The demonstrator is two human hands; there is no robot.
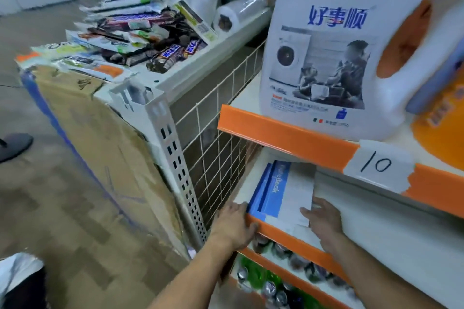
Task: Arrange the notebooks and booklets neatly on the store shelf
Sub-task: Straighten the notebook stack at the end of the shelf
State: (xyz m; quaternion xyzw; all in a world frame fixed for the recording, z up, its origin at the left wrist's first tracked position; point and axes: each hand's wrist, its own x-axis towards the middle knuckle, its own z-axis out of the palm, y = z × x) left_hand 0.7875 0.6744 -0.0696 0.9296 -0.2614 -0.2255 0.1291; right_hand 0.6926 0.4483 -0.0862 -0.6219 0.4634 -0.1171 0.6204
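Notebook stack: lies flat on the middle shelf, just behind the orange rail, blue cover uppermost. Left hand: fingers curled over the rail's left end. Right hand: behind the rail, fingers straight, pressing the stack's side, gripping nothing. Progress, as judged: stack placed; edges slightly offset, squaring remains

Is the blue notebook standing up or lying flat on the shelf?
Lying flat: the blue notebook rests cover-up on the white shelf, its title readable from above.
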